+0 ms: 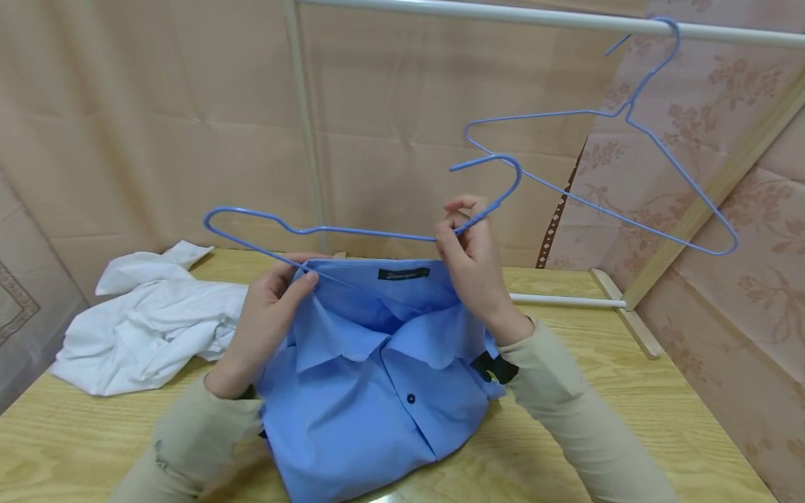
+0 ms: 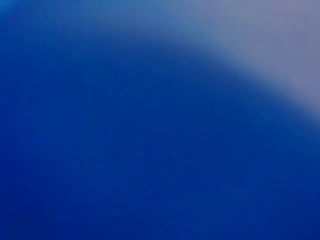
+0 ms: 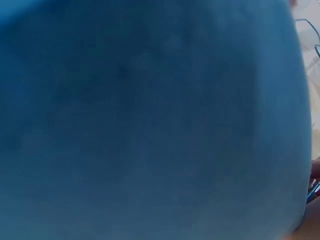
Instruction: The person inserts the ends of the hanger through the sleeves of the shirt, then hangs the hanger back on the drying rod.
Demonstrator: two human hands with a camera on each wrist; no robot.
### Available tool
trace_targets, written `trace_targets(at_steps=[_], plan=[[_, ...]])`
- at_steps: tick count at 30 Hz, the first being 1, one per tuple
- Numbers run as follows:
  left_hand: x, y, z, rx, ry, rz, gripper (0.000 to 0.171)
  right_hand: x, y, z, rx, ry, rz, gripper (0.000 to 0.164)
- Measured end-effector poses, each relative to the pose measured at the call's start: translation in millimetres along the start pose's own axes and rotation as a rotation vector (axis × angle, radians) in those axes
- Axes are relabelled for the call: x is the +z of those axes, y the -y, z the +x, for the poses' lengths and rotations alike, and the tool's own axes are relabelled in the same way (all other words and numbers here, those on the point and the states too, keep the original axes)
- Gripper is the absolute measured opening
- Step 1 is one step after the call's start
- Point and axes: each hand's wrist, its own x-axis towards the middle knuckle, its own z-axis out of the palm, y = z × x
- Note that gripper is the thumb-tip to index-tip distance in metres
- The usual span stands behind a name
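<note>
A blue button-up shirt (image 1: 352,412) stands partly raised over the table, its collar open toward me. My left hand (image 1: 270,307) pinches the collar's left edge, thumb in front and fingers behind. My right hand (image 1: 472,265) grips a blue wire hanger (image 1: 371,232) just below its hook, beside the collar's right side. One end of that hanger sticks out to the left above my left hand. Its lower bar runs down into the collar opening, where the rest is hidden. Blurred blue cloth (image 2: 150,140) fills the left wrist view, and blue cloth (image 3: 150,130) covers most of the right wrist view.
A second blue hanger (image 1: 673,154) hangs from the white rail (image 1: 503,12) of a rack at the right. Crumpled white cloth (image 1: 151,328) lies on the wooden table (image 1: 666,419) at the left. Curtains stand behind.
</note>
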Motion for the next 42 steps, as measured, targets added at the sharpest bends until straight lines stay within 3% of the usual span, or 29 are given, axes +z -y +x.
trace_targets(at_steps=[6, 12, 22, 28, 37, 42], plan=[[-3.3, 0.9, 1.4, 0.027, -0.017, -0.024, 0.028, -5, 5, -2, -0.002, -0.005, -0.038, 0.018], [-5.9, 2.6, 3.0, 0.056, -0.006, -0.085, 0.025, -14, 3, -6, -0.004, -0.003, 0.044, 0.027], [-10.1, 4.9, 3.7, 0.082, 0.001, 0.007, 0.026, -30, -3, -16, -0.025, -0.034, 0.154, 0.044], [-11.3, 3.2, 3.6, 0.112, 0.018, -0.028, 0.025, -39, -3, -24, 0.013, -0.021, 0.152, 0.046], [-13.5, 2.8, 3.1, 0.162, 0.062, 0.047, 0.022, -50, -3, -32, 0.021, 0.009, 0.203, 0.048], [-13.8, 5.0, 2.2, 0.147, 0.085, 0.083, 0.022, -56, -6, -34, 0.031, 0.019, 0.250, 0.047]])
